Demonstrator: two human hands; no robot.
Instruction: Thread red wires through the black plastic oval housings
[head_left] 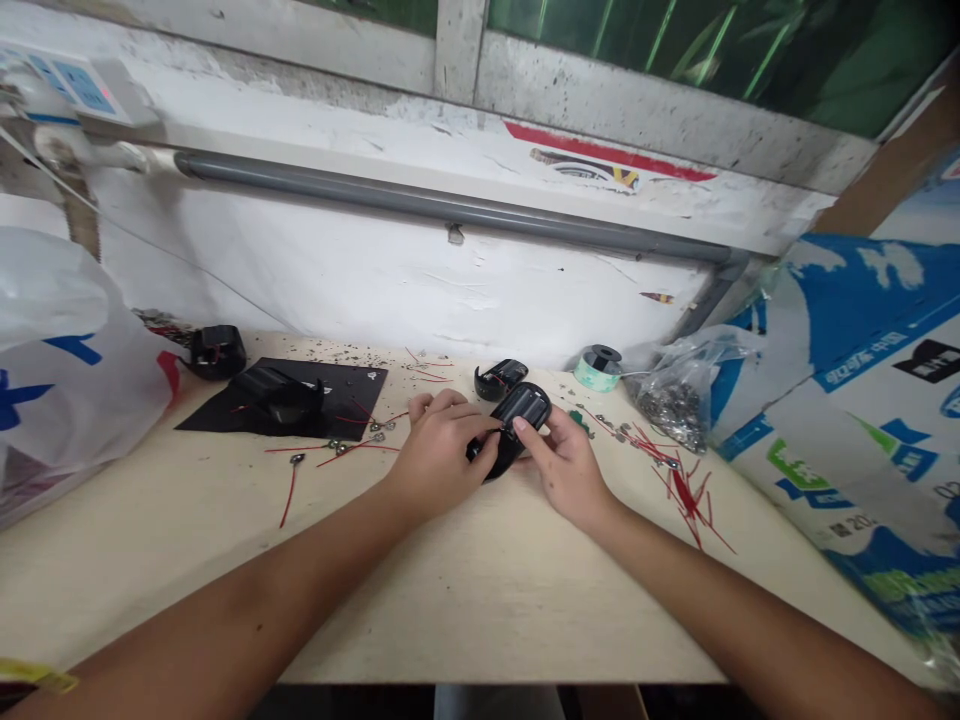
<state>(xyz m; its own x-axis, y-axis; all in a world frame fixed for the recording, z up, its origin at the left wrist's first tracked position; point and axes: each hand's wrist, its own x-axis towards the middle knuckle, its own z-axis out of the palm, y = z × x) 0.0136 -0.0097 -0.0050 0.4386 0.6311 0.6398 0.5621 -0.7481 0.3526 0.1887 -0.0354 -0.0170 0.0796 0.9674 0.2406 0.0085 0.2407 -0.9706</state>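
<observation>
My right hand [566, 460] grips a black plastic housing [521, 408] from its right side, thumb on top and fingers around the edge. The housing is tilted above the table and has long hollows in its upper face, like a battery case. My left hand [446, 450] is closed at the housing's left edge, thumb and forefinger pinched against it. Whether a small part lies between those fingertips is hidden. Just behind, a second black housing [499, 378] with a bit of red wire inside lies on the table.
Red wires with metal tabs [686, 495] lie scattered at right, more [367, 437] at left. A black sheet [352, 385] carries another housing [277, 393]; one more [216, 350] stands behind. At back right are a tape roll [598, 370] and a bag of metal pieces [671, 395].
</observation>
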